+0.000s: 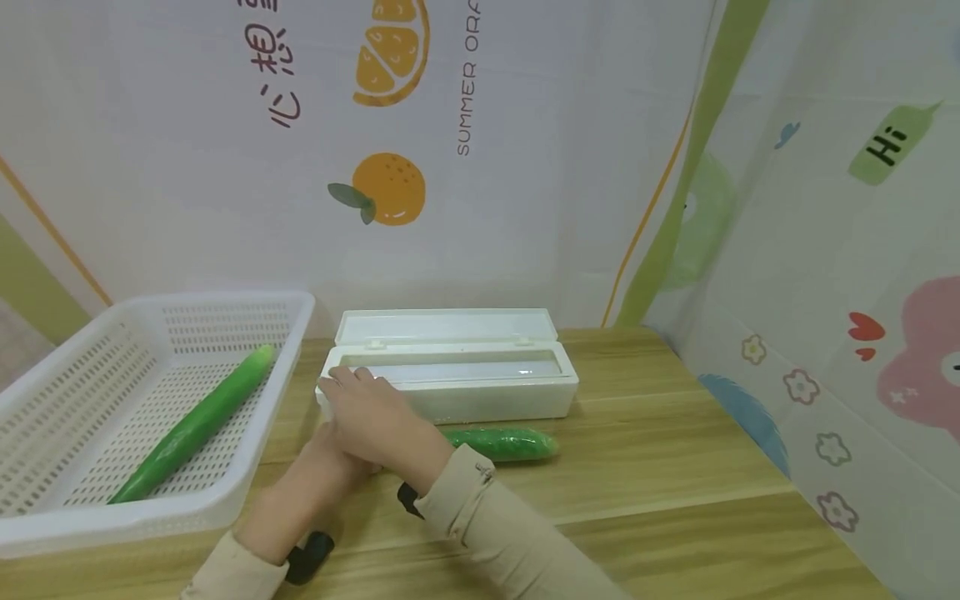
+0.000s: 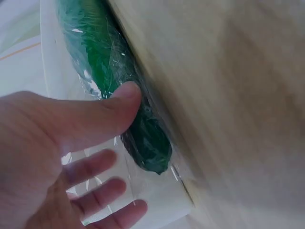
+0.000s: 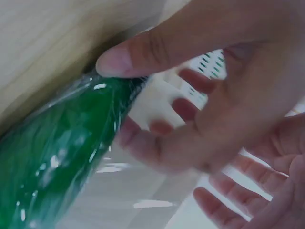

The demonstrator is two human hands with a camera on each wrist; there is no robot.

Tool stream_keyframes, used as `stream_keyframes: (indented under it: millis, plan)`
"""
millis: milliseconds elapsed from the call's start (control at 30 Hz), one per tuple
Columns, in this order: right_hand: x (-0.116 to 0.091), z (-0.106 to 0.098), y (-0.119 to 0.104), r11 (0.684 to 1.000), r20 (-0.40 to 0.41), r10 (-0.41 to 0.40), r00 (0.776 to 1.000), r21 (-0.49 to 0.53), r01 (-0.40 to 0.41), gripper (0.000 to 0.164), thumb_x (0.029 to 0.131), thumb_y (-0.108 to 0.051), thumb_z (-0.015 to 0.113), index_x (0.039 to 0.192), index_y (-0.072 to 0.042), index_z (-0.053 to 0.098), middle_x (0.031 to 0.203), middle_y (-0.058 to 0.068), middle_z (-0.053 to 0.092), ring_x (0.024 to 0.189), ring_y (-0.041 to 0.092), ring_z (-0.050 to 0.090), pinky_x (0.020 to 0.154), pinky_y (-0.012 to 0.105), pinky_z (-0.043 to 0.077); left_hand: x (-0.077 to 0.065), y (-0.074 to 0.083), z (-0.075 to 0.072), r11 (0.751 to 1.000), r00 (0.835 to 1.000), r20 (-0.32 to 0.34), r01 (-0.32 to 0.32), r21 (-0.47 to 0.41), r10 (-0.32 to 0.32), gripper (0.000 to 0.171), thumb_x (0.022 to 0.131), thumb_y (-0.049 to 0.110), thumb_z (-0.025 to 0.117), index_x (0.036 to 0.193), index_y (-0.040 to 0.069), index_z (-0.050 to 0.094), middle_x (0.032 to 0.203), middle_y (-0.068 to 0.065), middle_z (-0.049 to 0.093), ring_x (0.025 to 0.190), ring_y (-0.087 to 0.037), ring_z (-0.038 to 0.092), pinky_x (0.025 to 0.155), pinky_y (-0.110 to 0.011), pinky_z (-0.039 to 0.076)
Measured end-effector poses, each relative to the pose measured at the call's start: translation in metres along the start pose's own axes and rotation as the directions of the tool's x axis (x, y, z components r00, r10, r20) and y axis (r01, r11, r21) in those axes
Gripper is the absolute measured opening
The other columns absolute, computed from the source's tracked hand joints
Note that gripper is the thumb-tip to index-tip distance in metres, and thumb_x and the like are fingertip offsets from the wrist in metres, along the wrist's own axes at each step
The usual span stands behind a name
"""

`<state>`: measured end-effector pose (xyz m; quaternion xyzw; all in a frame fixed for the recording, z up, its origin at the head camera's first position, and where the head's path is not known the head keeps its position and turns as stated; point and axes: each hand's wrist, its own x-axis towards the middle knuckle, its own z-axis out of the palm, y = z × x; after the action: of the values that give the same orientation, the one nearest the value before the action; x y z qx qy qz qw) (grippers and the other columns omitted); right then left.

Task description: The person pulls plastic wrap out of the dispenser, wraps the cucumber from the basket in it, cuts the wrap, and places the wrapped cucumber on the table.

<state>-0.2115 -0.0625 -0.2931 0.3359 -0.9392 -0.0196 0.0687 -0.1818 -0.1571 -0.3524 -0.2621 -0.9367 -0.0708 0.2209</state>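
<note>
Forearms [image 1: 517, 525] converging, right grip [image 1: 378, 421] touching wrapped cucumber [image 1: 513, 444]

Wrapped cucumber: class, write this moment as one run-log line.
wrapped cucumber: on table, by open white box | left hand: at one end, contact unclear | right hand: likewise | in basket: second cucumber

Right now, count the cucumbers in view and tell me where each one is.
2. One cucumber lies in the white basket; the film-wrapped cucumber lies on the table before the white box, partly hidden by the right hand. No others show.
</note>
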Motion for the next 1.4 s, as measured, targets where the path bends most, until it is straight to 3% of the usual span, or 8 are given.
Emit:
stream_keyframes:
  millis: [167, 333, 567, 833, 933, 1167, 1267, 1400]
  plan:
    - [0.008, 0.000, -0.007, 0.998, 0.024, 0.014, 1.000, -0.065, -0.012, 0.052, 0.094, -0.031, 0.051, 0.143, -0.031, 0.034, 0.142, -0.012, 0.039, 0.124, 0.011, 0.043, 0.097, 0.027, 0.041, -0.004, -0.001, 0.002, 0.994, 0.997, -0.056, -0.048, 0.101, 0.054, 0.023, 0.073, 0.010, 0.073, 0.091, 0.000, 0.062, 0.097, -0.014, 0.062, 0.091, -0.032, 0.057, 0.072, -0.047, 0.048]
    - [0.012, -0.001, -0.010, 0.995, 0.045, 0.033, 0.998, -0.094, -0.028, 0.052, 0.094, -0.036, 0.050, 0.143, -0.034, 0.033, 0.142, -0.011, 0.038, 0.124, 0.011, 0.042, 0.098, 0.028, 0.041, -0.006, 0.000, 0.002, 0.989, 1.000, -0.005, -0.017, 0.144, 0.018, 0.023, 0.073, 0.017, 0.075, 0.088, 0.003, 0.064, 0.099, -0.012, 0.064, 0.090, -0.031, 0.057, 0.069, -0.046, 0.046]
    - [0.015, -0.001, -0.009, 0.980, 0.098, 0.095, 0.991, -0.182, -0.076, 0.052, 0.092, -0.040, 0.053, 0.141, -0.031, 0.038, 0.138, -0.012, 0.036, 0.122, 0.011, 0.040, 0.093, 0.025, 0.041, -0.008, 0.003, 0.001, 0.992, 0.998, 0.064, 0.012, 0.127, -0.020, 0.031, 0.071, 0.018, 0.076, 0.094, 0.003, 0.063, 0.105, -0.010, 0.064, 0.096, -0.029, 0.057, 0.071, -0.043, 0.042]
    - [0.015, 0.003, 0.001, 0.988, 0.103, 0.139, 0.985, -0.087, -0.130, 0.058, 0.086, -0.042, 0.061, 0.139, -0.037, 0.039, 0.141, -0.014, 0.034, 0.121, 0.016, 0.040, 0.093, 0.036, 0.040, -0.008, 0.004, 0.000, 0.999, 0.995, 0.093, 0.034, 0.010, -0.034, 0.040, 0.073, 0.011, 0.075, 0.107, 0.005, 0.055, 0.107, -0.013, 0.062, 0.084, -0.027, 0.064, 0.069, -0.041, 0.052]
    - [0.014, 0.004, 0.005, 0.989, 0.110, 0.133, 0.985, -0.079, -0.125, 0.059, 0.087, -0.042, 0.061, 0.140, -0.037, 0.037, 0.142, -0.014, 0.034, 0.119, 0.016, 0.040, 0.089, 0.033, 0.040, -0.008, 0.005, 0.001, 0.999, 0.994, 0.101, 0.049, -0.024, -0.046, 0.041, 0.073, 0.010, 0.074, 0.108, 0.005, 0.054, 0.106, -0.014, 0.062, 0.080, -0.027, 0.064, 0.065, -0.039, 0.053]
    - [0.007, 0.004, 0.016, 0.997, 0.101, 0.071, 0.992, -0.012, -0.070, 0.058, 0.088, -0.036, 0.061, 0.141, -0.030, 0.038, 0.137, -0.010, 0.039, 0.112, 0.016, 0.043, 0.083, 0.026, 0.042, -0.005, 0.006, 0.000, 0.993, 0.985, 0.149, 0.096, -0.071, -0.085, 0.043, 0.072, 0.008, 0.074, 0.112, 0.007, 0.057, 0.107, -0.013, 0.064, 0.095, -0.028, 0.063, 0.077, -0.042, 0.053]
    - [0.005, 0.003, 0.022, 0.996, 0.105, 0.064, 0.992, 0.053, -0.070, 0.057, 0.088, -0.030, 0.061, 0.141, -0.026, 0.040, 0.136, -0.006, 0.041, 0.110, 0.016, 0.042, 0.087, 0.023, 0.041, -0.003, 0.007, -0.002, 0.991, 0.977, 0.189, 0.111, -0.079, -0.095, 0.043, 0.073, 0.009, 0.073, 0.113, 0.008, 0.058, 0.110, -0.013, 0.063, 0.100, -0.030, 0.062, 0.081, -0.044, 0.052]
    - [0.002, 0.003, 0.029, 0.993, 0.110, 0.051, 0.993, 0.103, -0.063, 0.063, 0.085, -0.034, 0.067, 0.141, -0.020, 0.041, 0.136, -0.002, 0.041, 0.109, 0.017, 0.042, 0.089, 0.020, 0.040, -0.001, 0.010, -0.006, 0.985, 0.958, 0.257, 0.150, -0.080, -0.125, 0.038, 0.077, 0.010, 0.071, 0.112, 0.009, 0.058, 0.112, -0.014, 0.061, 0.101, -0.033, 0.061, 0.083, -0.047, 0.051]
